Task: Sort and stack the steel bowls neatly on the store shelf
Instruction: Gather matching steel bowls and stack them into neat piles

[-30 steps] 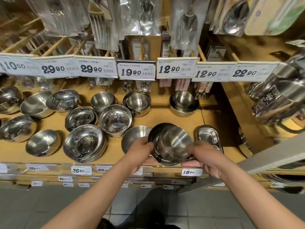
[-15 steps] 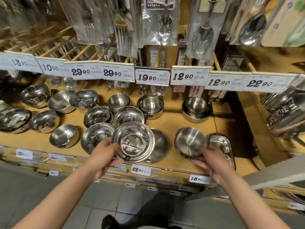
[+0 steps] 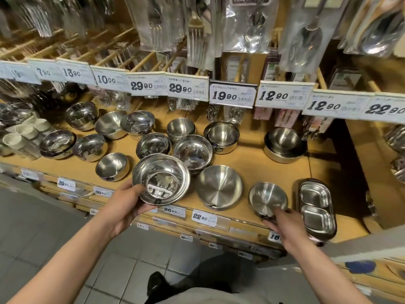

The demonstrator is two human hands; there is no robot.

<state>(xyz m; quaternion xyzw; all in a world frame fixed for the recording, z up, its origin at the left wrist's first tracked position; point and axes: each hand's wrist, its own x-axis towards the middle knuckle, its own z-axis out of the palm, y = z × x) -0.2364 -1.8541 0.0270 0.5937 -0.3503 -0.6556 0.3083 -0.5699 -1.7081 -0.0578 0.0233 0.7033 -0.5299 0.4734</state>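
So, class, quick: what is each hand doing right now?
Left hand: holds the shiny bowl by its rim.
Right hand: grips the small brushed bowl.

upper rail tags (image 3: 233, 95) 10.00, 29.90, 19.90, 12.90, shelf-edge tag (image 3: 204, 217) 22.90

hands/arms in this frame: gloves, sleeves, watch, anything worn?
Both bare. The left hand and right hand have no gloves and no rings that I can see. Both forearms are uncovered to the frame edge: no sleeves, watch or wristband in view.
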